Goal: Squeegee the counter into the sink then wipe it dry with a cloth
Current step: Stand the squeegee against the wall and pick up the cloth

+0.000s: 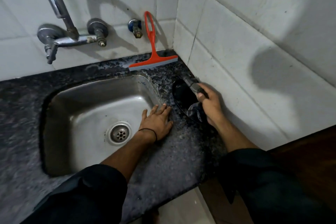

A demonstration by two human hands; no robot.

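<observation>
A red squeegee [151,54] leans against the tiled back wall, its blade resting on the dark speckled counter [174,152] behind the steel sink [94,114]. My right hand [211,104] grips a dark cloth [187,98] bunched on the counter close to the right wall. My left hand [157,122] lies flat with fingers spread on the counter at the sink's right rim, holding nothing. Wet patches show on the counter near the squeegee blade.
A chrome tap [60,29] with two valves is mounted on the back wall above the sink. A small blue valve [135,27] sticks out beside the squeegee handle. White tiled walls meet in the corner at the right. The counter's front edge runs below my forearms.
</observation>
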